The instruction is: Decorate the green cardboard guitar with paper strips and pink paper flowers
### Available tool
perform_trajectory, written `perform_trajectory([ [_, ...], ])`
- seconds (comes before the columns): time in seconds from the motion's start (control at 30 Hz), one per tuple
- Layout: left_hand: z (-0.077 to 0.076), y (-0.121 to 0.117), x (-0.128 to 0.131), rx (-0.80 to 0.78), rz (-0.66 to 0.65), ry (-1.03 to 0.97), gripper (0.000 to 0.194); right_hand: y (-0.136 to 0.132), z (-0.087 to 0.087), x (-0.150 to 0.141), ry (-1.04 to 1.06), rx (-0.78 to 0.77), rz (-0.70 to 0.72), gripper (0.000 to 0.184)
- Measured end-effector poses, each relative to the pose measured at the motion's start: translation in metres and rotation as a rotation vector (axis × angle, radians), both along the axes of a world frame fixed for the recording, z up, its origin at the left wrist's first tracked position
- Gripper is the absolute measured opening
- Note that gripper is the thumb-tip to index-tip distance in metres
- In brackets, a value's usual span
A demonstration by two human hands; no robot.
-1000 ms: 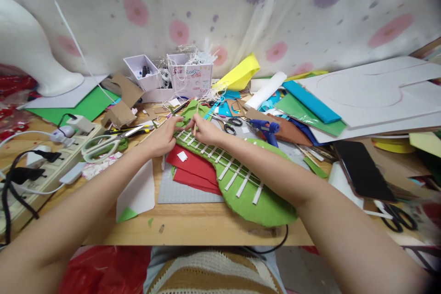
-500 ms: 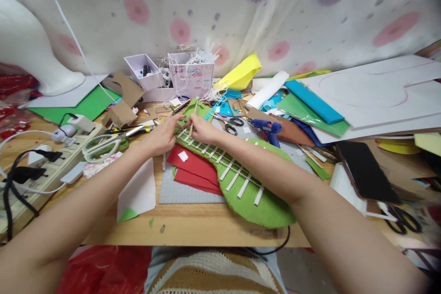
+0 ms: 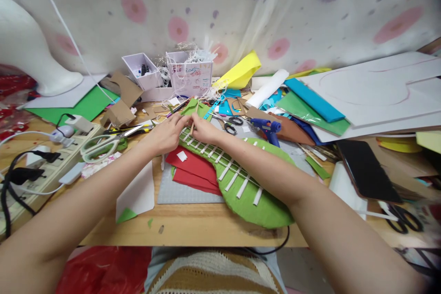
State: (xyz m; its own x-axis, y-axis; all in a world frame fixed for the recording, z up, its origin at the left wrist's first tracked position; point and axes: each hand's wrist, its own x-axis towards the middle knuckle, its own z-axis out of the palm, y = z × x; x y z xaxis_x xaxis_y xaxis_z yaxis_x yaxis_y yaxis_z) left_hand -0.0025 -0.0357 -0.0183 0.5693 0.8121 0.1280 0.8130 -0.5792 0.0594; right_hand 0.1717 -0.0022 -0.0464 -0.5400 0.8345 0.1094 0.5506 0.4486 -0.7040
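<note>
The green guitar-shaped piece slants back from near the desk's front edge, which puts its neck within reach. The right hand pinches a thin stick; the left hand perhaps steadies the neck, its grip too hidden to tell.

Guitar-shaped cutout is bright green with white strips, stick is tan I think (tiny from here), paper red, glue gun blue, curtain white with pink and purple blobs.
</note>
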Motion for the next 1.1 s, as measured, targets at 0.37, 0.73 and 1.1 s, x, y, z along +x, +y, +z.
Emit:
perform_trajectory([
  [0.37, 0.027, 0.006, -0.008, 0.174, 0.34, -0.089, 0.033, 0.002, 0.033, 0.029, 0.433, -0.028, -0.124, 0.027],
  [0.73, 0.023, 0.023, 0.012, 0.052, 0.368, 0.24, 0.04, -0.001, 0.03, 0.031, 0.622, 0.139, -0.346, 0.071],
  [1.1, 0.022, 0.022, 0.025, -0.045, 0.469, 0.257, 0.053, 0.008, 0.025, 0.033, 0.524, 0.142, -0.326, 0.064],
])
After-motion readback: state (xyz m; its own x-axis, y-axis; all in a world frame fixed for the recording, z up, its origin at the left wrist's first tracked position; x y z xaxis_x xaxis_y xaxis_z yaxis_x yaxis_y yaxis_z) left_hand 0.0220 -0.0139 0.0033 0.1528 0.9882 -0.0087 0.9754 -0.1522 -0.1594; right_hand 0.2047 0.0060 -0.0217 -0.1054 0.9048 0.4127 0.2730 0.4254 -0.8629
